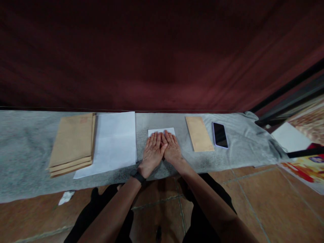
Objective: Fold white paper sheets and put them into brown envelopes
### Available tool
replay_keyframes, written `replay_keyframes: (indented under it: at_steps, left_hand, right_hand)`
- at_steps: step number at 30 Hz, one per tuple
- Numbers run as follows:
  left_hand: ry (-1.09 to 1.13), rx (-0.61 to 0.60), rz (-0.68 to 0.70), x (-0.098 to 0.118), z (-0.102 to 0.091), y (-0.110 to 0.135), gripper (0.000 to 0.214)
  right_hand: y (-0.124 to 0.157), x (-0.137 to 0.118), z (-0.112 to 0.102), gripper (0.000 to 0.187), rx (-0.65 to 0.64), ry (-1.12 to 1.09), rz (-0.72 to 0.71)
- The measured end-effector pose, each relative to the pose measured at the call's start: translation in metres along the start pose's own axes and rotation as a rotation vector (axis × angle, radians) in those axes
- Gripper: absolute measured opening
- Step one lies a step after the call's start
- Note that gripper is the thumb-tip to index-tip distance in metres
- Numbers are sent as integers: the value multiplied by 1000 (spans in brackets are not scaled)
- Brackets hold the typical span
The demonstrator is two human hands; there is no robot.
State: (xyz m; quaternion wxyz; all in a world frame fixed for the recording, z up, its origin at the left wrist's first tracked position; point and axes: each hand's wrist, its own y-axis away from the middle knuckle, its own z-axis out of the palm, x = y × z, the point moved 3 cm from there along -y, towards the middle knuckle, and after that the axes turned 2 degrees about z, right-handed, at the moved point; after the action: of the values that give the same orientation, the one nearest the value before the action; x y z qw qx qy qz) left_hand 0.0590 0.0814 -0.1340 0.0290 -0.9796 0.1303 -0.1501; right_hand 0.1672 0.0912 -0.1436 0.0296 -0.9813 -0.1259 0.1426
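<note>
The left hand (152, 153) and right hand (172, 150) lie flat, fingers straight and nearly together, pinching nothing, on a white paper (157, 130) on the cloth-covered table (162, 120). It looks already folded small (the hands hide most of it, so I can't be sure). Larger white sheets (116, 140) lie unfolded, partly under brown envelopes (72, 140); a single envelope (199, 134) lies apart.

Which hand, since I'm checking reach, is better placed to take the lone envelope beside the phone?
Probably the right hand: it lies nearer the envelope than the left hand; both rest flat on white paper.
</note>
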Motion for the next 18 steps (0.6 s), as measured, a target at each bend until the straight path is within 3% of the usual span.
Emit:
replay_keyframes:
  at_steps: [9,18]
  left_hand:
    - [-61,61,-43,-14,5,4,65]
    - [-65,93,-89,-25,0,7,62]
  right_hand:
    - [0,12,-2,52,78,12,50]
    - [4,32,-9,55,64,63,101]
